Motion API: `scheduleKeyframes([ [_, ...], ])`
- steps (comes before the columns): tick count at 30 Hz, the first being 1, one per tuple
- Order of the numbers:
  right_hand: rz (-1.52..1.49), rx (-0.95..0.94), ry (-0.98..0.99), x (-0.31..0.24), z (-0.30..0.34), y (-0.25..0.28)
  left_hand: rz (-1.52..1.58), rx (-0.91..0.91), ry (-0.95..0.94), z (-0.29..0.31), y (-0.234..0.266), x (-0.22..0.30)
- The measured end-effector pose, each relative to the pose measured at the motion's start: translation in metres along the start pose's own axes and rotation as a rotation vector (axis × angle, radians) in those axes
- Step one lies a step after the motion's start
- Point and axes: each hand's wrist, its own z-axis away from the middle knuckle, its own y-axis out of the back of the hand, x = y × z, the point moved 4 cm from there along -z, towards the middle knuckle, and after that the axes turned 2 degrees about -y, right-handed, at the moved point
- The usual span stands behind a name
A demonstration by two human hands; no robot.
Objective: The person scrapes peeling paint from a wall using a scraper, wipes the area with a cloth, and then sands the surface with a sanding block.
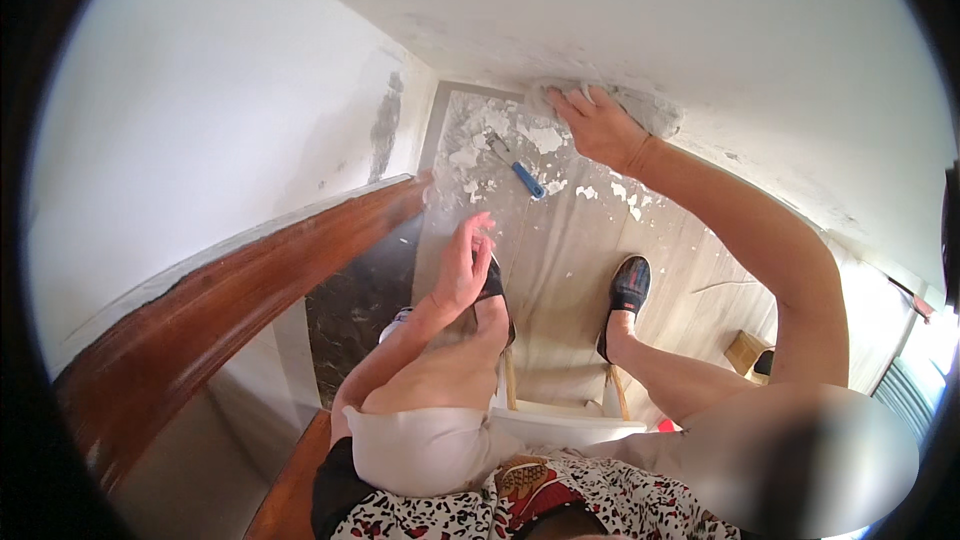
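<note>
My right hand [600, 130] reaches forward to the foot of the wall, its fingers bent against a rough grey patch [650, 112]. Something pale seems to be under those fingers, but its kind is hidden. My left hand [463, 265] hangs in the air above my left foot, fingers loosely curled and apart, with nothing in it. Between the two hands, a putty knife with a blue handle [527, 180] lies on the floor among white flakes of paint or plaster [543, 138].
A brown wooden rail [260, 270] runs along the left white wall [230, 90], which has a dark stain [386, 125]. I sit on a low white stool [570, 424], feet in dark shoes [631, 282] on wood-look flooring [560, 270]. A small cardboard box [745, 352] stands at the right.
</note>
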Motion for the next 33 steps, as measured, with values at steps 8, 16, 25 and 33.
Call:
scheduleKeyframes([
  [8,-0.095,0.231,0.029,0.04,-0.023,0.082,-0.035,-0.019,-0.121,-0.049,-0.002,0.051],
  [16,-0.026,0.608,-0.232,0.069,0.004,0.138,0.046,0.014,-0.152,-0.09,0.031,0.108],
  [25,-0.205,0.216,-0.279,0.014,0.088,-0.003,-0.049,0.089,0.07,-0.134,0.032,0.105],
  [33,-0.852,0.125,-1.016,-0.01,0.095,-0.017,-0.535,0.092,-0.094,-0.201,0.011,0.122],
])
